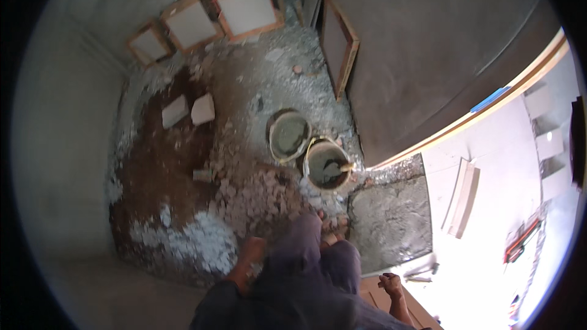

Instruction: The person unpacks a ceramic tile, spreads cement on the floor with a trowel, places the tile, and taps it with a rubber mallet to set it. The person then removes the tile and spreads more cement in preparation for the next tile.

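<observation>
My left hand (252,252) is beside my left knee, above the rubble; motion blur hides its fingers. Low on the right, my right hand (391,284) is raised beside my right leg with its fingers curled inward. Whatever lies in them is too small to make out. In front of my knees stands a bucket (310,177) with grey wet mix inside. A trowel (347,167) rests in it, its light handle over the right rim. Touching it on the far left is a second bucket (273,140), also holding grey mix. Neither hand touches the buckets.
Broken rubble (251,198) covers the ground before me, beside white debris (189,238). Two pale blocks (203,110) lie farther left. Wood-framed panels (247,9) lean at the back, another frame (345,64) against the dark wall. A rough cement slab (391,220) meets the bright doorway.
</observation>
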`<action>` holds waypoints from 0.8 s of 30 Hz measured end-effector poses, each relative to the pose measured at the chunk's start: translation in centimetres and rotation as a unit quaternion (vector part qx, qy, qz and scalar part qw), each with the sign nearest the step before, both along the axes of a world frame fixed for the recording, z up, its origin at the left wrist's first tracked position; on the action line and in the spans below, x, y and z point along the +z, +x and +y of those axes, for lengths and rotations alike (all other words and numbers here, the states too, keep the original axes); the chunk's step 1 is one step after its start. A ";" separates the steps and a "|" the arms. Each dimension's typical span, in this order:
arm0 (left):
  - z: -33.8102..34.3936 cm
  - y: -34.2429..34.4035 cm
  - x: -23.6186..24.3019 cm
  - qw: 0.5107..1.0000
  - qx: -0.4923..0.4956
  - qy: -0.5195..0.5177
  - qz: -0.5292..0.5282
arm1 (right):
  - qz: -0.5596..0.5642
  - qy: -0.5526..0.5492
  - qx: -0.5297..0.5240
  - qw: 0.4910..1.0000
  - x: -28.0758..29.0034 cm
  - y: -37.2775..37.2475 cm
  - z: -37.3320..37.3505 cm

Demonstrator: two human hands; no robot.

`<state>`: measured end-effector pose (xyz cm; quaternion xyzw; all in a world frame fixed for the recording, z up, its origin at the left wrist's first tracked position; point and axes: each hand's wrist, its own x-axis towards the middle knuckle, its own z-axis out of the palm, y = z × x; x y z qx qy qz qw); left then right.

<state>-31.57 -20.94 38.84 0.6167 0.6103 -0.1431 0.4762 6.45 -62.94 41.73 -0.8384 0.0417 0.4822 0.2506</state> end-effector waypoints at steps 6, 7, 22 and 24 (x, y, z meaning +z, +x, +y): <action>-10.3 -24.4 4.5 0.890 -0.275 0.157 0.328 | 0.001 -0.090 -0.178 0.980 3.6 3.4 -12.9; -11.6 -25.1 4.9 0.900 -0.244 0.159 0.323 | -0.026 -0.103 -0.016 0.994 3.7 4.3 -13.5; -6.3 -30.1 0.1 0.972 -0.096 0.193 0.096 | -0.078 -0.077 0.107 0.988 3.7 -2.6 8.3; -5.5 -34.6 -0.7 0.963 -0.131 0.163 0.171 | -0.073 -0.084 0.024 0.993 2.5 -6.0 10.5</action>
